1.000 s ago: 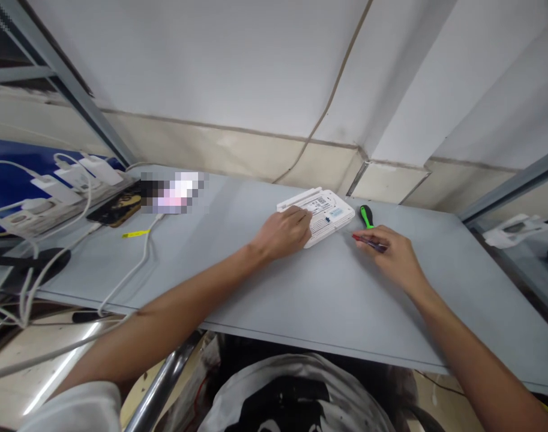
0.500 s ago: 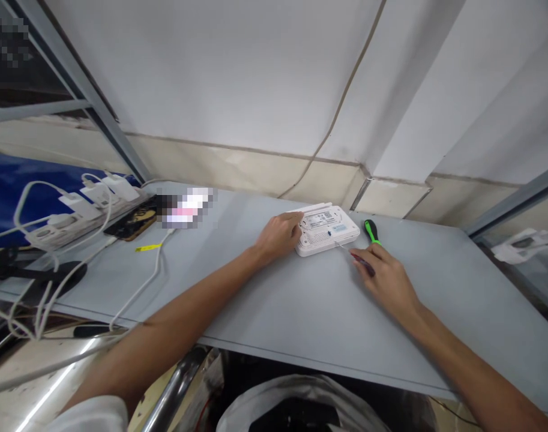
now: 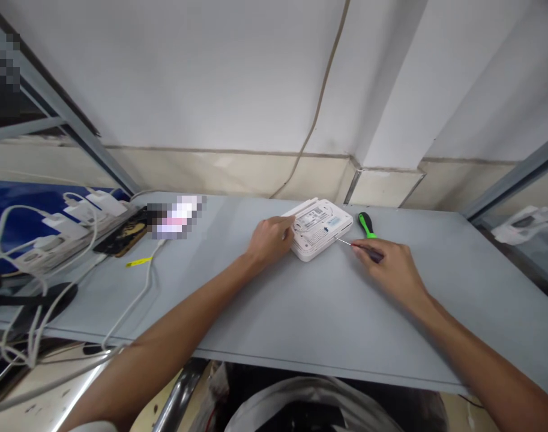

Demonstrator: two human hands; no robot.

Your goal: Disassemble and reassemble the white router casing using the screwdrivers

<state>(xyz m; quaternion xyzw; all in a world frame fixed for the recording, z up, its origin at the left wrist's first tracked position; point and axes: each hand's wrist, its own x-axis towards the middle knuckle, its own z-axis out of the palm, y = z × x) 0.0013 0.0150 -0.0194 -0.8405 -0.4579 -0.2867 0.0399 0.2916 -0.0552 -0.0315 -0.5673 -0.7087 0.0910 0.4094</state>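
A white router (image 3: 321,231) lies on the grey tabletop (image 3: 328,318) with its label side up and its antennas folded at the far edge. My left hand (image 3: 270,237) rests against its left side, fingers on the casing. My right hand (image 3: 384,261) is shut on a thin pick-like tool (image 3: 346,243) with a dark handle, and the fine metal tip reaches the router's right edge. A screwdriver with a green and black handle (image 3: 367,225) lies just beyond that hand, apart from the router.
A white power strip (image 3: 44,255) with plugged-in chargers and white cables sits at the left, near a dark phone-like object (image 3: 120,237), a pixelated blurred item (image 3: 174,217) and a yellow tag (image 3: 138,262). A wall rises behind the table.
My right hand has moved closer to the router, its metal tip now showing against the edge. My left hand has shifted from the router's top to its left side. The camera view has shifted slightly.
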